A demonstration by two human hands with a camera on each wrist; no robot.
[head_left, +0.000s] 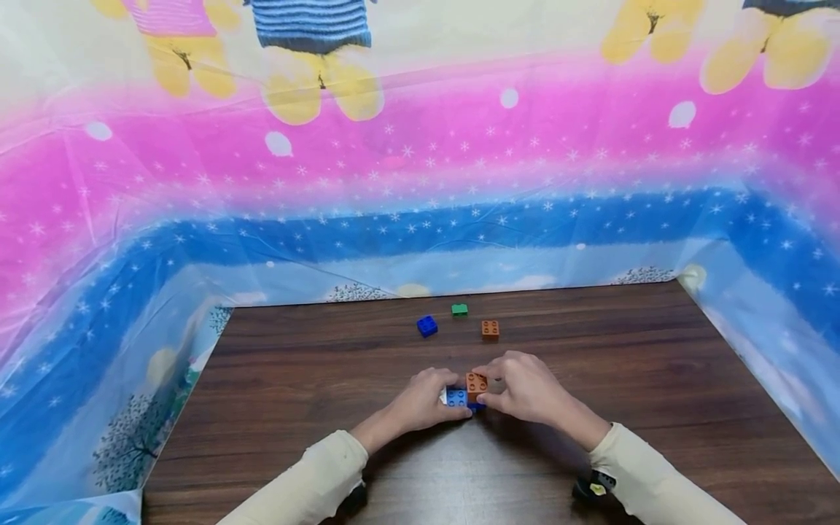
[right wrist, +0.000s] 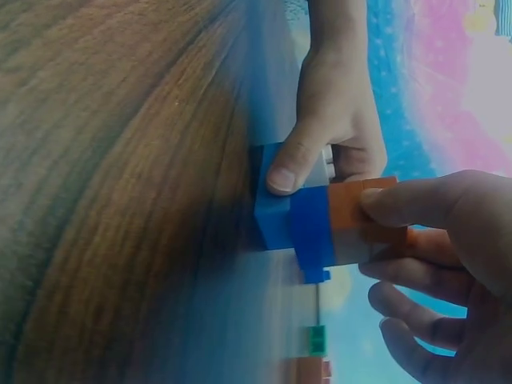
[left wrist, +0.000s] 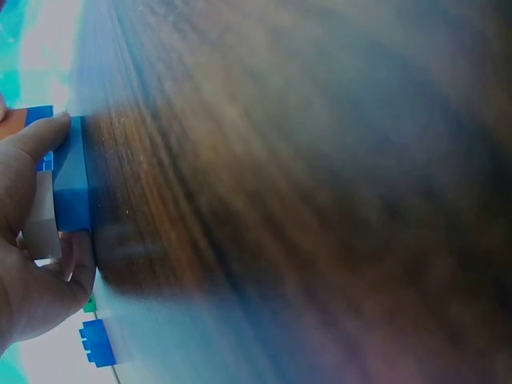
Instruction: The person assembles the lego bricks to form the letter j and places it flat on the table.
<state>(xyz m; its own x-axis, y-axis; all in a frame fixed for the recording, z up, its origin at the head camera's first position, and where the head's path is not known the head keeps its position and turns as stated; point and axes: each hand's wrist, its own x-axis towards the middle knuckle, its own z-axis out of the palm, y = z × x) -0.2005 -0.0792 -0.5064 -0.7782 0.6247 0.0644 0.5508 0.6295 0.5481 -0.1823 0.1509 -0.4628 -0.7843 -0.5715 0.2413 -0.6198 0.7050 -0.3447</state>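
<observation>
Obs.: the dark-blue toy brick (head_left: 475,407) is mostly covered by the orange 2x2 brick (head_left: 477,385) in the head view; only a lower strip shows. The white brick (left wrist: 40,220) is largely behind the left hand (head_left: 426,400); its full shape cannot be told. Left wrist view: tabletop (head_left: 295,372) blurred, orange brick cut by the frame edge. Right wrist view: right hand (head_left: 528,388) cut off at the frame edge. Far faces of the stack not visible.

Stack stands on the wooden tabletop, between the hands. Light-blue brick (head_left: 456,399) at the base, four studs exposed in the head view; white and dark-blue bricks on top of it, apart; orange brick above the dark-blue one, meeting it, studs up. Surfaces smooth, matte.

Left hand: thumb and fingers pinch the light-blue base. Right hand: thumb and fingertips grip the orange brick.

Beyond the stack, loose: blue brick (head_left: 427,326), green brick (head_left: 459,310), second orange brick (head_left: 490,329).
</observation>
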